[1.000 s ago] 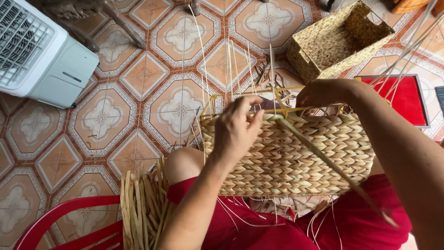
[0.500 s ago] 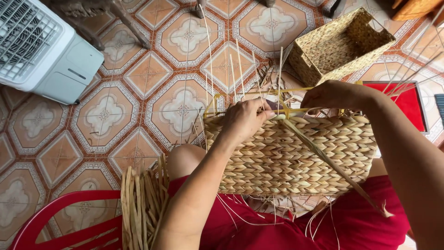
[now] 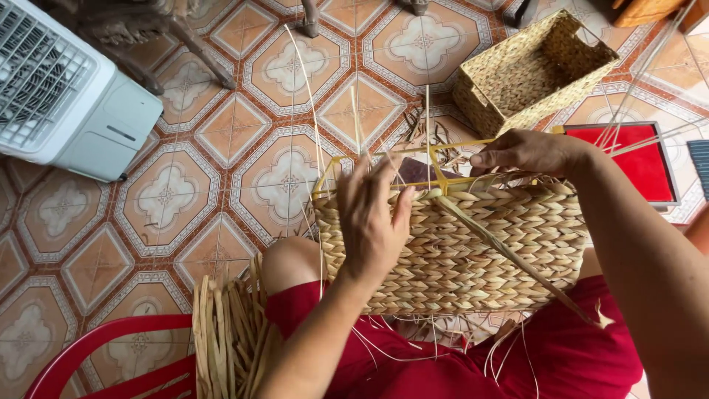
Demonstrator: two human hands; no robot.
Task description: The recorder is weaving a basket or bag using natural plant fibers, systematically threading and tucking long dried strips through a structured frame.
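Half-woven straw basket [image 3: 458, 251] resting on lap, on yellow wire frame [image 3: 436, 174]. Left hand [image 3: 373, 222] flat against woven wall, fingers slightly apart. Right hand [image 3: 528, 151] pinched shut on loose straw strand [image 3: 509, 255] at rim. Likely light, pliable, brittle-edged; best gripped by frame.

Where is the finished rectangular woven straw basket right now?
In the head view, the finished rectangular woven straw basket stands on the patterned tile floor at upper right, just beyond the right hand and beside the red flat panel.
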